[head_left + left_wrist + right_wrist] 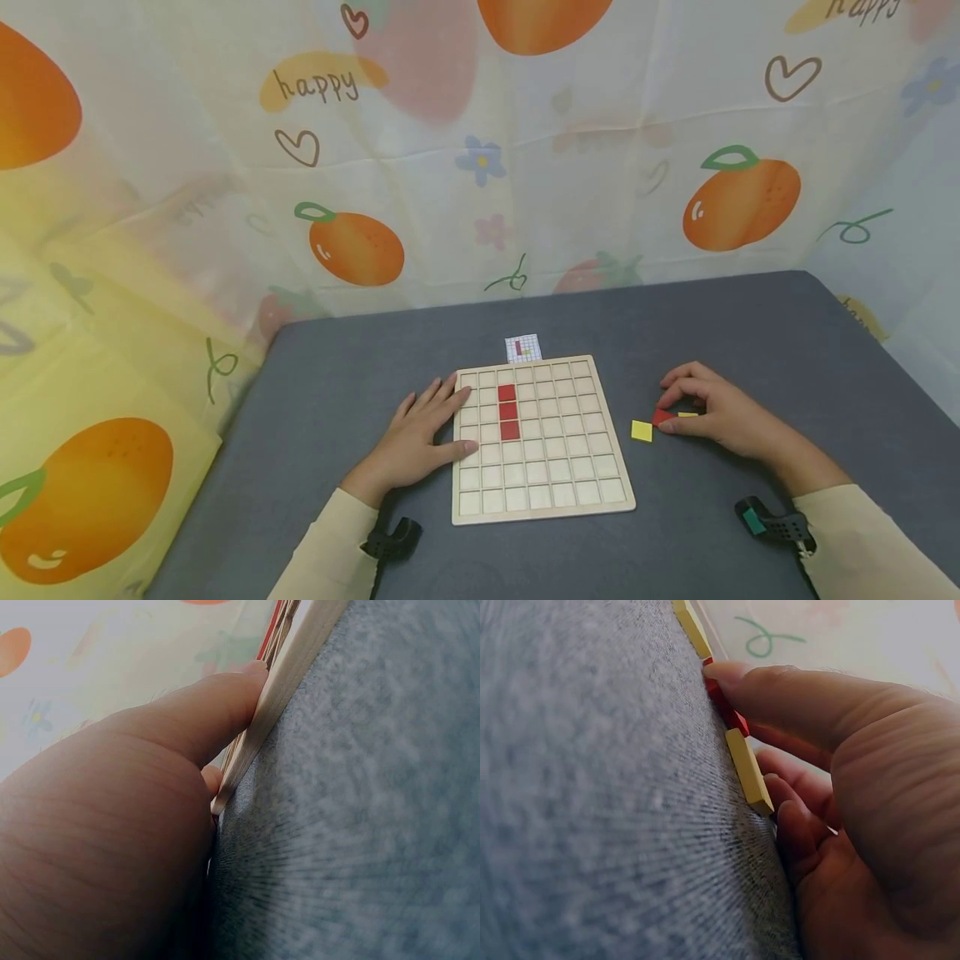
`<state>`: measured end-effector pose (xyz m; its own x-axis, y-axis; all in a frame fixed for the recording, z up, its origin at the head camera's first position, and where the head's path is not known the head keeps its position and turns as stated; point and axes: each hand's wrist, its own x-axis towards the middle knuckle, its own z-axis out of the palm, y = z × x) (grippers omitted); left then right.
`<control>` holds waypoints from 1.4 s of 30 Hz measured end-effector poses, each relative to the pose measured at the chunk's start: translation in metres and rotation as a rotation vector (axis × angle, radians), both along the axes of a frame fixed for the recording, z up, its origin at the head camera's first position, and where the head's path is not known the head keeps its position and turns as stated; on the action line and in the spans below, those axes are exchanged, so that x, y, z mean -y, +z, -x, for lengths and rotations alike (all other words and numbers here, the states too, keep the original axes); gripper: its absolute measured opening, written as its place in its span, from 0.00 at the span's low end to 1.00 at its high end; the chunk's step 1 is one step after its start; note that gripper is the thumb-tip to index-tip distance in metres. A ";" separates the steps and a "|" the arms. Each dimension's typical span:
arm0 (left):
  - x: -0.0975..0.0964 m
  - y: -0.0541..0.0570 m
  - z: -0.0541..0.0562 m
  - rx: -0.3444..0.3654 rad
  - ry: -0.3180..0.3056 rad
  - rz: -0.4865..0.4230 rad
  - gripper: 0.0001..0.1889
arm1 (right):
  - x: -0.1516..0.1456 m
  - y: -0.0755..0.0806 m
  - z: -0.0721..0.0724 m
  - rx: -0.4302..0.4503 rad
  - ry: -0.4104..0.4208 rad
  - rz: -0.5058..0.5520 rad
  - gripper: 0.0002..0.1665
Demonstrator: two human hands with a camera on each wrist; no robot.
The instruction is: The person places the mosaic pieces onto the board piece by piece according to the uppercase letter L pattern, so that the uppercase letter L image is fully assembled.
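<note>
R hand [723, 412] pinched red tile [662, 417] w/ curled fingers on grey table [750, 333], betw. two yellow tiles [641, 430], right of wooden grid board [555, 500]. L hand [423, 433] lay flat, fingers straight, on board's left edge; 3 red tiles [508, 411] in board
</note>
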<state>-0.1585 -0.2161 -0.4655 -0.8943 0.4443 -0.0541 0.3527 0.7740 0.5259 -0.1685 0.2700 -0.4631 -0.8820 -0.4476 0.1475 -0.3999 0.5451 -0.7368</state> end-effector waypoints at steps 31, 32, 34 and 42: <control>-0.001 0.003 0.000 0.005 -0.006 -0.009 0.49 | 0.010 0.007 -0.007 0.030 -0.195 0.083 0.04; -0.001 0.003 0.000 0.004 -0.005 -0.009 0.49 | 0.011 0.008 -0.007 0.031 -0.195 0.090 0.05; -0.001 0.003 0.000 0.002 -0.003 -0.009 0.49 | 0.013 0.009 -0.008 0.028 -0.191 0.103 0.05; 0.000 0.000 0.000 -0.002 0.003 -0.004 0.49 | 0.030 0.017 -0.012 0.085 -0.139 0.141 0.10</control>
